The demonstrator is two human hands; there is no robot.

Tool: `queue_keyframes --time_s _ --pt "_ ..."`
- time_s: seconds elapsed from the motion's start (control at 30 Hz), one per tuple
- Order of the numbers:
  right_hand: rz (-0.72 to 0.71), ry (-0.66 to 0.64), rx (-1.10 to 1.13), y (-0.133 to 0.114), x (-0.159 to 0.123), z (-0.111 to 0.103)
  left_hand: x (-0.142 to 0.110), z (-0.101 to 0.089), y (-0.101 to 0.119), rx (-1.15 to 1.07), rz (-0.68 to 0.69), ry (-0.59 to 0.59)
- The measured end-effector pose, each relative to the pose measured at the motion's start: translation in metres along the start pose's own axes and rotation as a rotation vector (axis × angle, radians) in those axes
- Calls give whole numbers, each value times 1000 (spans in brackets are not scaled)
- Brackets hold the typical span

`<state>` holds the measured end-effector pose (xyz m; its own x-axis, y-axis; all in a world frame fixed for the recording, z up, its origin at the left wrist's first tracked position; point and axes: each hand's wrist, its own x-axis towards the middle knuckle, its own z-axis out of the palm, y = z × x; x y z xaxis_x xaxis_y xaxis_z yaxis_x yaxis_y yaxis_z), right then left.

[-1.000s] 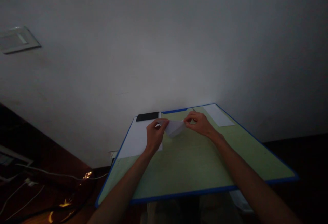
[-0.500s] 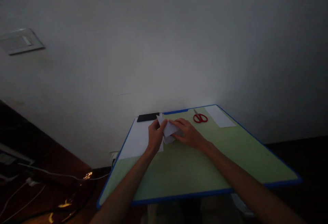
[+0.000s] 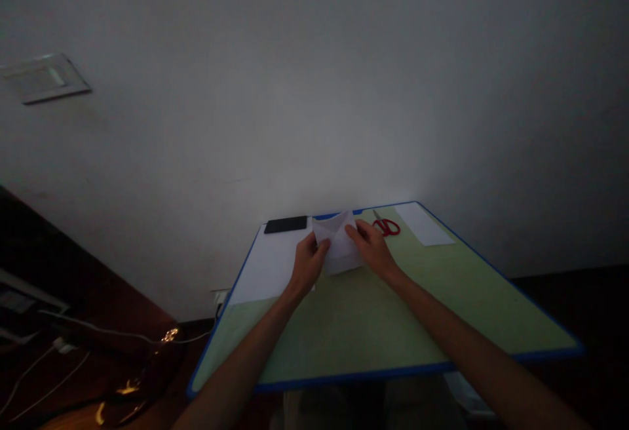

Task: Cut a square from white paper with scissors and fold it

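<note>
A folded white paper (image 3: 339,244) stands lifted off the green table (image 3: 393,312) near its far edge. My left hand (image 3: 308,266) pinches the paper's left side. My right hand (image 3: 372,249) grips its right side, fingers closed on it. Both forearms reach in from the bottom of the view. The paper's upper flaps spread open toward the wall.
A white sheet (image 3: 268,266) lies on the table's left side under my left hand. A black phone (image 3: 285,224) rests at the far left corner. Red scissors (image 3: 386,225) and another white sheet (image 3: 423,224) lie far right. Cables (image 3: 73,345) run over the dark floor at left.
The folded paper was turned and raised; it now shows a wider, opened shape. My right hand moved from on top of the paper to its right side. The left hand stayed on it.
</note>
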<state>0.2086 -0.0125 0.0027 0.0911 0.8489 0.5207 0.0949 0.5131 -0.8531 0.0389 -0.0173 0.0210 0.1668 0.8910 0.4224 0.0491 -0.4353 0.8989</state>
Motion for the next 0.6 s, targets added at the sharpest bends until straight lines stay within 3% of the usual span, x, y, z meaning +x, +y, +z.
queue_keyframes --time_s 0.13,0.2,0.4,0.6 --pt "132 48 196 -2 0 1 0 -2 -1 -38 -29 20" --pt "126 69 200 -4 -2 2 1 -2 -2 -49 -37 24" --pt "-116 34 -195 -8 -7 2 3 -5 -8 -12 -58 75" --pt "-333 -31 -407 -8 -9 2 5 -9 -13 73 -42 190"
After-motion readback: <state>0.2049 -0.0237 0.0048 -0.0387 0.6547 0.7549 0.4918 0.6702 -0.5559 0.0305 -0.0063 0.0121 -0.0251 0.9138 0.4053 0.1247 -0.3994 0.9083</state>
